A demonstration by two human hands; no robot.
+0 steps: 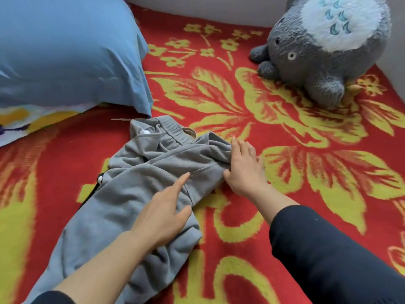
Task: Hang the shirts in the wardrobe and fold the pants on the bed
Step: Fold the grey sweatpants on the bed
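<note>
The grey pants (122,194) lie rumpled on the bed (285,189), waistband toward the pillow (65,51). They look soft, light and floppy, likely to slump and crease, so I'd take them at the waistband or the hems. The left hand (162,213) rests flat on the cloth, fingers straight. The right hand (243,170) lies at the pants' right edge, fingers spread, thumb against the fold, gripping nothing.
</note>
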